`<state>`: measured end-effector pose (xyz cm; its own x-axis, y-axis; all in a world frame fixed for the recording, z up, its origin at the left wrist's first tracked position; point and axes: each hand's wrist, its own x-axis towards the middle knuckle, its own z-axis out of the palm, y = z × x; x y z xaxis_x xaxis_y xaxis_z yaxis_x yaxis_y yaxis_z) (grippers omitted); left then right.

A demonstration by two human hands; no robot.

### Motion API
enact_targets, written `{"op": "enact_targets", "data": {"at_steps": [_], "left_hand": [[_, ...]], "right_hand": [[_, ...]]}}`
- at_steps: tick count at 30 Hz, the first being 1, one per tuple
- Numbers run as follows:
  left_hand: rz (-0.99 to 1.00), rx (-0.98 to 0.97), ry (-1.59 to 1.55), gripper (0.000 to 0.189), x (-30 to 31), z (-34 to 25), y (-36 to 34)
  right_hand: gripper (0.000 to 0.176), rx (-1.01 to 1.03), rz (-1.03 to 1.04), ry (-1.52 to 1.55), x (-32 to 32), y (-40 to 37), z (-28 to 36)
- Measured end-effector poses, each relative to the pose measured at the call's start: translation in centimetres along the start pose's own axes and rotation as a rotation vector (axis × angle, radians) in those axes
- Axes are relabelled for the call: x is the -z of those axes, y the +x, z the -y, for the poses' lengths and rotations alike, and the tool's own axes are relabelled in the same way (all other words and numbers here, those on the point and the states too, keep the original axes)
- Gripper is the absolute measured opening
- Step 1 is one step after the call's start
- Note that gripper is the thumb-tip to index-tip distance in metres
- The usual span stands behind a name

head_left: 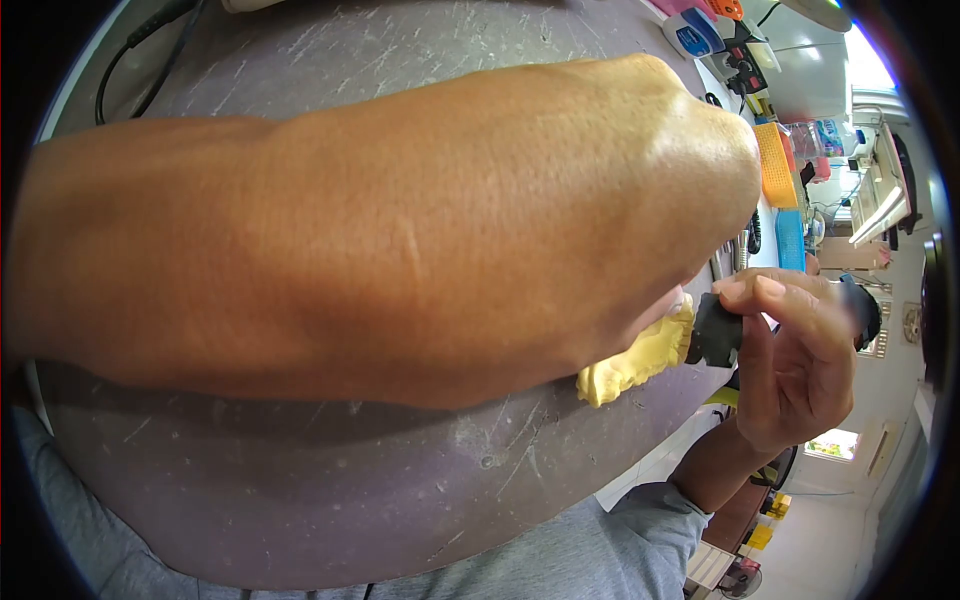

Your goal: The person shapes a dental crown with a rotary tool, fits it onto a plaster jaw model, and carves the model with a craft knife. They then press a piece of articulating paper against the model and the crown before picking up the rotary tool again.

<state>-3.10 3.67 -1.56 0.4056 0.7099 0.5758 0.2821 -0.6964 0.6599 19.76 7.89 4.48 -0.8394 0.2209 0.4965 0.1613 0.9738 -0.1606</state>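
My left forearm runs across the view from the left edge, and my left hand bends down at its end. Most of its fingers are hidden behind the hand; one fingertip shows against a yellow plaster dental cast, which it grips above the table. On the right, my right hand pinches a small dark sheet, like sandpaper, between thumb and fingers. The sheet's edge meets the right end of the cast; whether they press together cannot be told. Part of the cast is hidden by my left hand.
A scratched grey table lies under my arms. Along its far right side are a yellow basket, a blue basket, a blue-and-white container and a clear bottle. A black cable lies at the upper left.
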Motion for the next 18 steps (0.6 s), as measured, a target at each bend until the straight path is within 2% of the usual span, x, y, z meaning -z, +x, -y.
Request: {"op": "enact_targets", "data": {"at_steps": [2, 5, 7, 18], "left_hand": [[0.003, -0.005, -0.001, 0.012, -0.06, 0.02, -0.02], [0.004, -0.011, 0.002, 0.012, -0.15, -0.01, -0.09], [0.006, -0.016, 0.003, 0.011, -0.22, 0.08, -0.1], [0.004, -0.058, 0.013, 0.011, -0.5, 0.72, -0.27]], "right_hand": [[0.033, 0.038, 0.013, 0.008, 0.01, -0.07, 0.0], [0.035, -0.025, -0.002, 0.063, 0.12, -0.28, 0.34], [0.047, -0.01, 0.108, 0.099, 0.52, -0.35, 0.35], [0.048, 0.017, 0.136, 0.073, 0.01, -0.14, 0.2]]}}
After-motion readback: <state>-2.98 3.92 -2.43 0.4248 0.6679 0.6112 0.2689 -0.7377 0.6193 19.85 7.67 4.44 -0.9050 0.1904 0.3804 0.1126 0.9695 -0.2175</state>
